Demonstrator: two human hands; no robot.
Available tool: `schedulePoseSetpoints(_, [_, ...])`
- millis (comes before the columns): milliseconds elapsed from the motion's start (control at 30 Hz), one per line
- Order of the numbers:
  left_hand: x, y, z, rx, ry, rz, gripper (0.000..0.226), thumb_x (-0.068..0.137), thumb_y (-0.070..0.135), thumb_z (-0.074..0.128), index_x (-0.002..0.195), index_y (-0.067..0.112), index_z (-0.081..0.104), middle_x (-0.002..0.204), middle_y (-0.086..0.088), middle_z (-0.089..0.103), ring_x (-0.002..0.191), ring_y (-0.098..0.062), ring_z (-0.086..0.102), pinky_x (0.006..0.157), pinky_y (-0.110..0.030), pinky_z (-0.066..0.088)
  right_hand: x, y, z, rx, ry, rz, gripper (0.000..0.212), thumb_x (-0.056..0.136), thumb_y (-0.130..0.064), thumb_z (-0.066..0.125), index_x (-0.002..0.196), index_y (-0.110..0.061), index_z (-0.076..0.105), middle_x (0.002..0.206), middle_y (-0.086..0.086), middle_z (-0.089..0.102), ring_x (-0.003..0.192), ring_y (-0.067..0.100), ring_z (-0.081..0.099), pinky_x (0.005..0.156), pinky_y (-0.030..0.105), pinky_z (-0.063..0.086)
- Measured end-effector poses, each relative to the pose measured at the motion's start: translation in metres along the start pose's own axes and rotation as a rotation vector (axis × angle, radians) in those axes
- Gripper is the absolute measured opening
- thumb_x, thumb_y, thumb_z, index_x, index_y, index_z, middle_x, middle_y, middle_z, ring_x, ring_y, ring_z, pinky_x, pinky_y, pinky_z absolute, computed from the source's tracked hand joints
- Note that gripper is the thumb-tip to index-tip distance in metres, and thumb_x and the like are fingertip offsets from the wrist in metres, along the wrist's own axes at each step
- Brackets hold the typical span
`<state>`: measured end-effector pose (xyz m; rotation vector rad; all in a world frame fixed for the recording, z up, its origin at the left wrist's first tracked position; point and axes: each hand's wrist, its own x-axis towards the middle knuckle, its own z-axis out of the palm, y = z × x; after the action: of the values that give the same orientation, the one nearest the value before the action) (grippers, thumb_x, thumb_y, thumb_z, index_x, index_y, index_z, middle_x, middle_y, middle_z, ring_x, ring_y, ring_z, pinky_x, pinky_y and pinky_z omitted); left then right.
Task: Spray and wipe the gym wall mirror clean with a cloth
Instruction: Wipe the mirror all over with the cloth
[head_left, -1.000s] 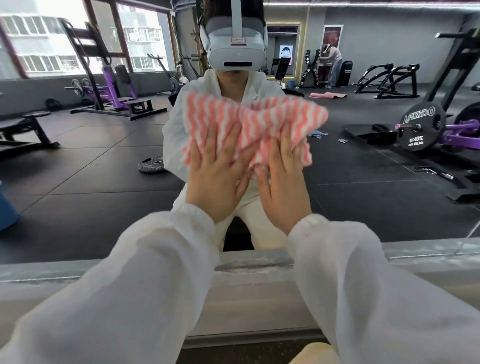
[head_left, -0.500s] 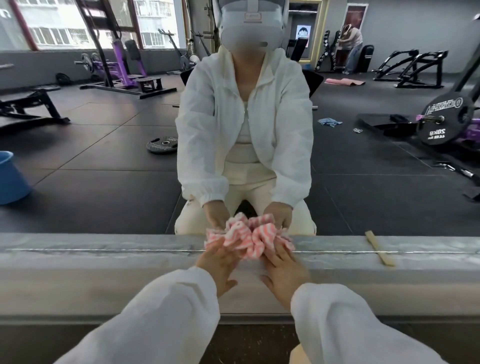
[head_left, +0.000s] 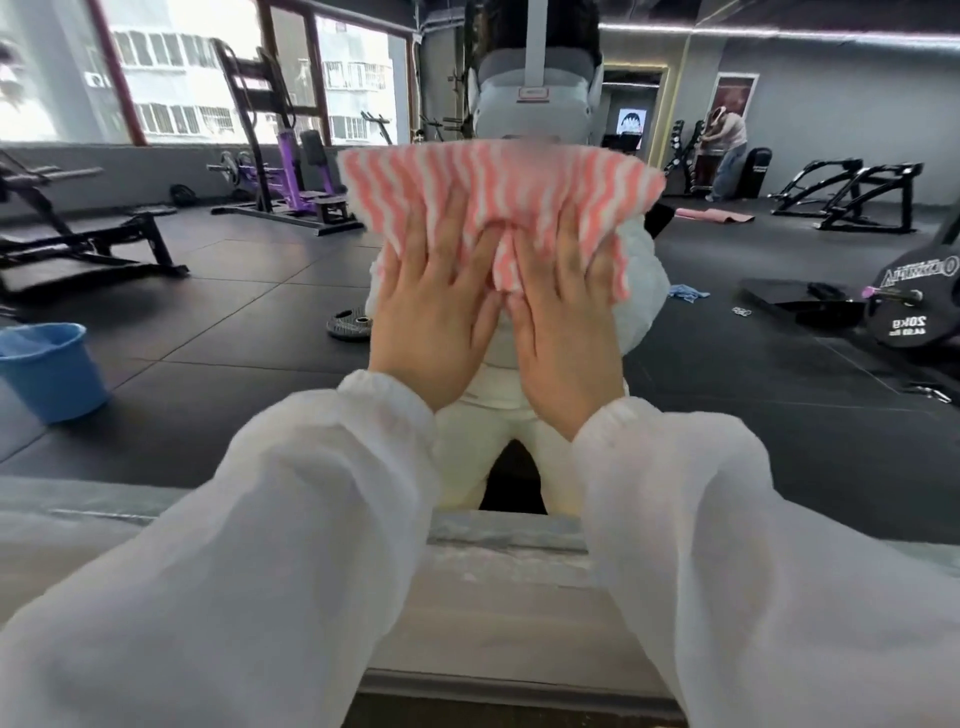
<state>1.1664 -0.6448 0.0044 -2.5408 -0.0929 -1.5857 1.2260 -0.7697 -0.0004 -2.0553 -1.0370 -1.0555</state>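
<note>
Both our left hand (head_left: 434, 332) and right hand (head_left: 563, 332) pressed flat, fingers straight, on the pink-striped cloth (head_left: 498, 192) against the mirror (head_left: 779, 405). Its reflection showed a blue bucket (head_left: 49, 369) at left.

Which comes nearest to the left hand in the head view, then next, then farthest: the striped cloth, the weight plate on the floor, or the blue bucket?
1. Striped cloth: pressed flat to the mirror under the left hand.
2. Weight plate: reflected just left of that hand, on the floor.
3. Blue bucket: reflected at the far left edge.
</note>
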Motion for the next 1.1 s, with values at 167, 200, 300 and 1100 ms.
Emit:
schedulePoseSetpoints(167, [-0.111,0.005,0.038,0.176,-0.38,0.219,0.066,0.093,0.038,0.032,0.149,0.01,0.011,0.157,-0.018,0.003,0.143,-0.042,0.002,0.113,-0.055,0.015,-0.105,0.024,0.051,-0.29,-0.227,-0.296,0.05,0.097,-0.017,0.021,0.14,-0.001,0.039,0.15,0.019,0.033,0.143,0.038,0.014,0.114,0.056,0.008])
schedulePoseSetpoints(200, [-0.139,0.007,0.045,0.182,-0.433,0.237,0.07,0.091,0.041,0.035,0.149,0.012,0.011,0.158,-0.014,-0.006,0.144,-0.039,-0.003,0.114,-0.053,0.013,-0.132,0.029,0.057,-0.316,-0.273,-0.335,0.05,0.094,-0.018,0.026,0.138,-0.001,0.041,0.15,0.019,0.03,0.142,0.037,0.011,0.113,0.055,0.009])
schedulePoseSetpoints(300, [-0.171,0.008,0.051,0.126,-0.464,0.207,0.067,0.087,0.045,0.035,0.148,0.019,0.024,0.159,-0.006,-0.006,0.145,-0.031,0.007,0.109,-0.049,0.023,-0.164,0.034,0.061,-0.314,-0.296,-0.317,0.047,0.099,-0.024,0.02,0.138,0.0,0.031,0.153,0.016,0.011,0.142,0.032,0.006,0.108,0.05,0.018])
schedulePoseSetpoints(1100, [-0.186,-0.029,0.019,-0.076,-0.615,-0.346,0.054,0.094,0.028,0.03,0.144,0.006,0.028,0.149,-0.03,0.024,0.135,-0.05,0.028,0.101,-0.057,0.039,-0.129,-0.007,0.1,-0.386,-0.532,-0.451,0.068,0.091,-0.03,0.043,0.151,-0.012,0.017,0.159,0.011,0.013,0.142,0.042,0.014,0.114,0.051,0.022])
